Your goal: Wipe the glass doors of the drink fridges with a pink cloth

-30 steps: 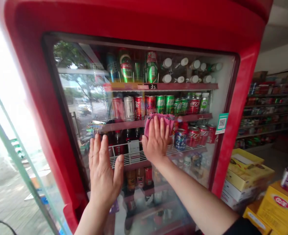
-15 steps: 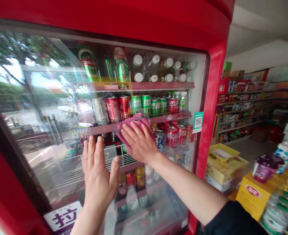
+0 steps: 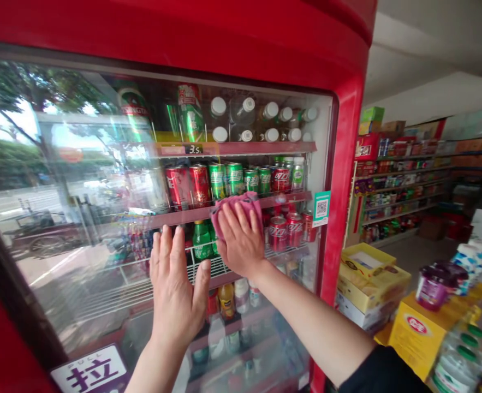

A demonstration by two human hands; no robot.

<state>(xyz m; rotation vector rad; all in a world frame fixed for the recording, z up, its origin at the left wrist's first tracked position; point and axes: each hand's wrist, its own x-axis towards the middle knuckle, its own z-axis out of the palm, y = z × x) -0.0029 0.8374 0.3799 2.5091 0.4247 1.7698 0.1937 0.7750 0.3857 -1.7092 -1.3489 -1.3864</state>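
Up against the glass door (image 3: 81, 218) of a red drinks cooler (image 3: 343, 180), we have both hands raised near the middle of the pane. Our right hand (image 3: 241, 240) has its fingers (image 3: 234, 224) spread, not clenched, pressing a pink cloth (image 3: 236, 210) flat against the glass just below the second shelf of cans. Our left hand (image 3: 177, 284) is just beside it, open, its fingers (image 3: 167, 251) released and holding nothing; we cannot tell whether they touch the glass or sit just off it.

A reflected street, with a tree (image 3: 19, 93) and a tricycle (image 3: 40, 234), washes over the cooler's left side and hides the stock there, while our hands block part of the third shelf. Behind the glass, we read TSINGTAO on a green can (image 3: 132, 106) on the top shelf, near white-capped bottles (image 3: 241, 114), and a 3.5 price tag (image 3: 194, 149) on the shelf edge. Coca-Cola cans (image 3: 179, 185) stand below, beside green cans (image 3: 228, 179).

A green QR sticker (image 3: 321, 208) sits at three o'clock, and a PULL sign (image 3: 89, 371) with the character 拉 at seven. Yellow cartons (image 3: 374, 284) and a purple-lidded tub (image 3: 433, 286) sit at four o'clock, with shop shelves (image 3: 400, 185) at two.
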